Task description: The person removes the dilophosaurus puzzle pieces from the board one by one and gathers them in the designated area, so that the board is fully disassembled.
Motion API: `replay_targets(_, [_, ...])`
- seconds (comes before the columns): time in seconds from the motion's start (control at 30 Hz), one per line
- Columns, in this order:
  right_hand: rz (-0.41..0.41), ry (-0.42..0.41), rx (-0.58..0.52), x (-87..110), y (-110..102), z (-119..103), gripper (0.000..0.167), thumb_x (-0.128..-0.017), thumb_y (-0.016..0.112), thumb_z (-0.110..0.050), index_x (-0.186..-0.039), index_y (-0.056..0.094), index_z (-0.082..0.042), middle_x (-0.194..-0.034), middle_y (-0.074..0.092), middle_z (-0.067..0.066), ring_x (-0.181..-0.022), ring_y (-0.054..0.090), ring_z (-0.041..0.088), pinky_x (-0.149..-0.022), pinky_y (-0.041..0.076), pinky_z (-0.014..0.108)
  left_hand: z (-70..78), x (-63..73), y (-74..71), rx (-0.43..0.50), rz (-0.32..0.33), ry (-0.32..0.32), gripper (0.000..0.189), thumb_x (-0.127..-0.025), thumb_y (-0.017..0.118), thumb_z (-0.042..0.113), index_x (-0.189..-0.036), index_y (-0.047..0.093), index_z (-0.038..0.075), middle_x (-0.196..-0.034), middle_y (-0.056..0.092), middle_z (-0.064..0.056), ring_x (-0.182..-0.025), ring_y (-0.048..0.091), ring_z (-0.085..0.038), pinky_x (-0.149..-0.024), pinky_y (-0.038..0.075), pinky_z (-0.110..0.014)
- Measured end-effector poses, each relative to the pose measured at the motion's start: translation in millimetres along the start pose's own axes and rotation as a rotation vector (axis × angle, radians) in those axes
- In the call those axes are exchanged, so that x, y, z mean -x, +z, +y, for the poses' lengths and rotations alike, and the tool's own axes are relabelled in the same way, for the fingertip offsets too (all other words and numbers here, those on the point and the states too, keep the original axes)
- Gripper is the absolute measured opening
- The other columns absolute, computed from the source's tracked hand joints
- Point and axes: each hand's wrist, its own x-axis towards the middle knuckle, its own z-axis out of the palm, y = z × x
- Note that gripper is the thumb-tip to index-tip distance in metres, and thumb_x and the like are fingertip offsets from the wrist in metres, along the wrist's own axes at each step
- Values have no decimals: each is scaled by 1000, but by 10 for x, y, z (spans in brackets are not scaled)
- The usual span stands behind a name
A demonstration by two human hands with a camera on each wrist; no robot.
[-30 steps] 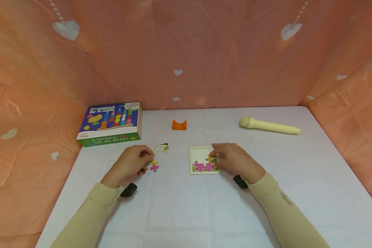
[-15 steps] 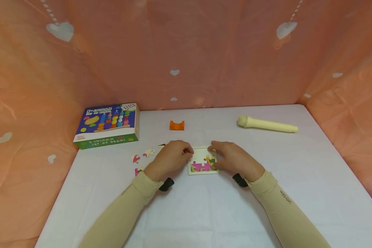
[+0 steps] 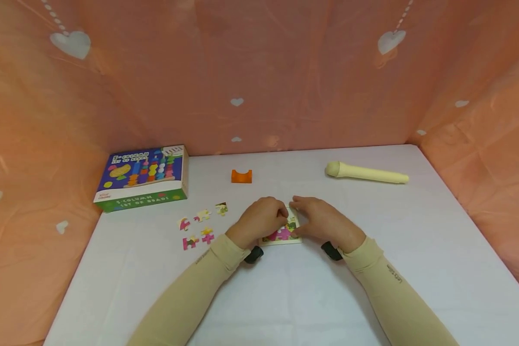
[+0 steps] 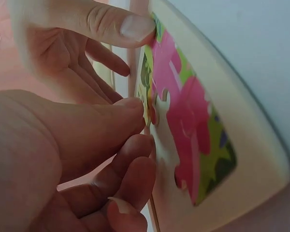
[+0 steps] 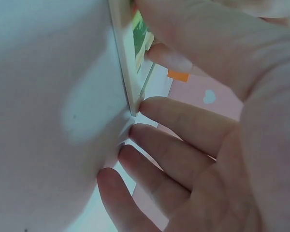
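My left hand (image 3: 261, 218) is over the wooden puzzle frame (image 3: 281, 242), thumb and forefinger pinched together close above the inlay. The jigsaw piece between those fingertips is almost wholly hidden. In the left wrist view, joined pink and green jigsaw pieces (image 4: 188, 106) fill one side of the frame, beside bare pale backing. My right hand (image 3: 326, 221) steadies the frame's right side. Its thumb (image 4: 135, 26) lies on the puzzle's corner area, and its forefinger (image 5: 157, 106) touches the far corner. The other right fingers stretch out, tips down on the table.
Several loose jigsaw pieces (image 3: 202, 215) lie to the left of the frame. A bead-set box (image 3: 142, 178) stands at the back left. Behind the frame sits an orange notched block (image 3: 241, 177). A pale yellow microphone-shaped stick (image 3: 367, 172) lies at the back right.
My left hand has moved right from the loose pieces to above the puzzle frame, uncovering those pieces. The right hand stays at the frame. The head view has shifted slightly.
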Motion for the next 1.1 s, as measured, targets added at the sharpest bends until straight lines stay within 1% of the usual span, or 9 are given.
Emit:
replay_targets(0.2, [-7, 6, -10, -1, -21, -16, 77, -87, 90, -23, -153, 58, 1, -168, 48, 18, -156, 44, 42, -126, 38, 59, -17, 7, 6, 33, -10, -19, 16, -102, 73, 19, -110, 83, 9, -103, 75, -3, -92, 63, -16, -84, 55, -33])
replay_targets(0.47, [-12, 18, -25, -8, -5, -6, 77, -87, 90, -22, -154, 57, 0, -169, 47, 17, -158, 43, 41, -126, 37, 59, -24, 14, 14, 64, -18, -17, 17, -101, 76, 21, -110, 82, 8, -97, 72, -2, -88, 61, -15, -79, 53, -30])
replay_targets(0.77, [3, 4, -16, -4, 9, -5, 78, -86, 91, -22, -153, 58, 0, -168, 47, 17, -157, 44, 42, -126, 38, 59, -34, 4, 26, 67, -23, -32, 18, -98, 79, 23, -109, 82, 9, -95, 69, -1, -87, 61, -15, -78, 51, -29])
replay_targets(1.0, [16, -16, 3, -6, 17, 6, 77, -85, 91, -22, -152, 59, 0, -167, 49, 18, -155, 46, 42, -125, 38, 59, -21, 4, 28, 54, -32, -53, 20, -96, 83, 24, -110, 81, 10, -96, 68, -1, -91, 60, -17, -83, 51, -31])
replay_targets(1.1, [16, -17, 5, -7, 20, 6, 77, -85, 91, -21, -152, 59, 0, -167, 49, 18, -155, 46, 42, -125, 39, 59, -21, 5, 34, 43, -32, -50, 21, -95, 84, 25, -110, 81, 11, -96, 68, -1, -91, 59, -16, -83, 51, -31])
